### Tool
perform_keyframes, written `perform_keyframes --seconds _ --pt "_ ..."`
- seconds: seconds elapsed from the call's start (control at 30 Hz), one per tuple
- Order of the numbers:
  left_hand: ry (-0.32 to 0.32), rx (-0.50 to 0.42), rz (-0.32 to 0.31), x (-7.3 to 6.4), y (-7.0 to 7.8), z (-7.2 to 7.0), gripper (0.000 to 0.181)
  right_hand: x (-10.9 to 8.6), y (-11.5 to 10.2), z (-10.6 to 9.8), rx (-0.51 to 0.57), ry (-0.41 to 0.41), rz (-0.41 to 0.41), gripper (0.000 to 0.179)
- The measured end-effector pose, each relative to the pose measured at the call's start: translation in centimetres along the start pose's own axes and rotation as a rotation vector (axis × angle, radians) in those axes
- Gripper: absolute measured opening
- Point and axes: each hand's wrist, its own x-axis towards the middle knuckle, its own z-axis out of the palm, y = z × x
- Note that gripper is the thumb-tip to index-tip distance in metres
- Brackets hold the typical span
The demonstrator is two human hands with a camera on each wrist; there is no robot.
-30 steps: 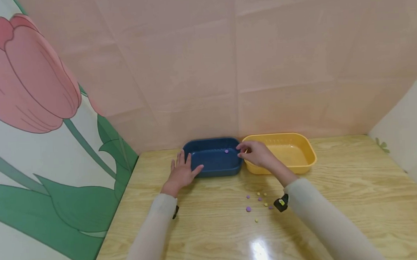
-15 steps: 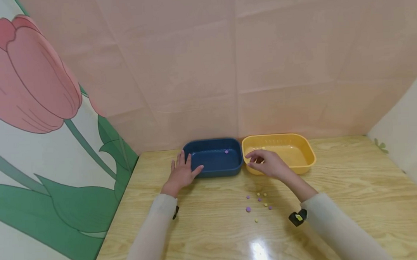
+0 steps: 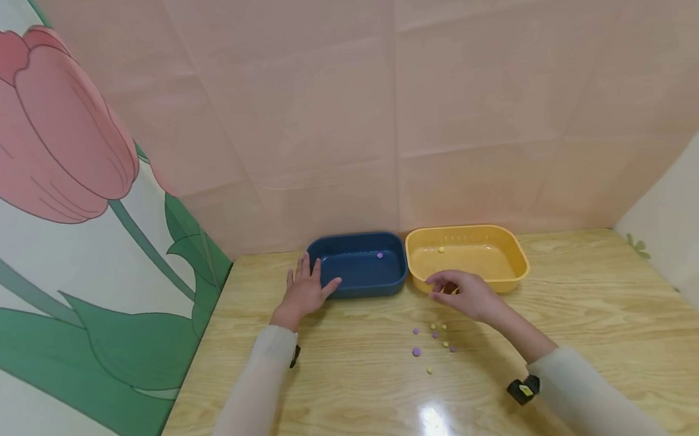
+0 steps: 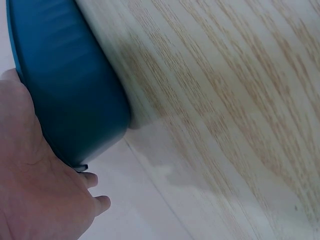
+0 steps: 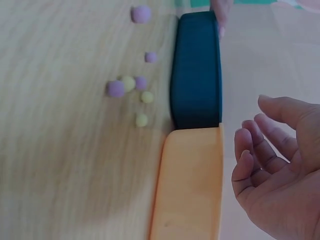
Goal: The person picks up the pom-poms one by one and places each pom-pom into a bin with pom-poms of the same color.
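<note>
My left hand (image 3: pixel 304 291) rests with spread fingers on the left front rim of a dark blue plastic basket (image 3: pixel 358 290); the left wrist view shows the hand (image 4: pixel 45 180) against the basket's wall (image 4: pixel 75 85). A small purple ball (image 3: pixel 380 256) lies inside it. Over the front edge of the yellow basket (image 3: pixel 507 277), my right hand (image 3: pixel 467 296) hangs with loosely bent fingers. In the right wrist view nothing shows between the thumb and fingers of this hand (image 5: pixel 280 170). One yellow ball (image 3: pixel 441 250) lies in the yellow basket.
Several small purple and yellow balls lie scattered on the wooden table (image 3: pixel 357 387) in front of the baskets, among them a larger purple ball (image 3: pixel 416 352) and a yellow ball (image 3: pixel 430 370). A pink cloth-like backdrop (image 3: pixel 321 115) stands right behind the baskets.
My right hand has moved from between the two baskets toward the right and nearer to me, bringing the yellow ball in the yellow basket into view. The left hand has stayed put.
</note>
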Motion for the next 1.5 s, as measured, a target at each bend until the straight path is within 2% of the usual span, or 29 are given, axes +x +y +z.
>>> perform_keyframes --seconds 0.43,0.73,1.2,1.5 --pt "0.0 0.005 -0.004 0.0 0.0 0.2 0.095 -2.8 1.5 0.2 0.025 -0.009 -0.023 0.02" --pt "0.002 0.0 -0.003 -0.1 -0.1 0.2 0.095 -4.5 2.5 0.3 0.054 0.002 -0.096 0.019" --pt "-0.002 0.001 -0.009 -0.2 0.2 0.2 0.094 -6.6 3.4 0.3 0.093 -0.119 -0.011 0.032" --pt "-0.005 -0.002 -0.001 0.0 0.0 0.0 0.095 -7.1 3.8 0.8 0.095 -0.172 0.04 0.031"
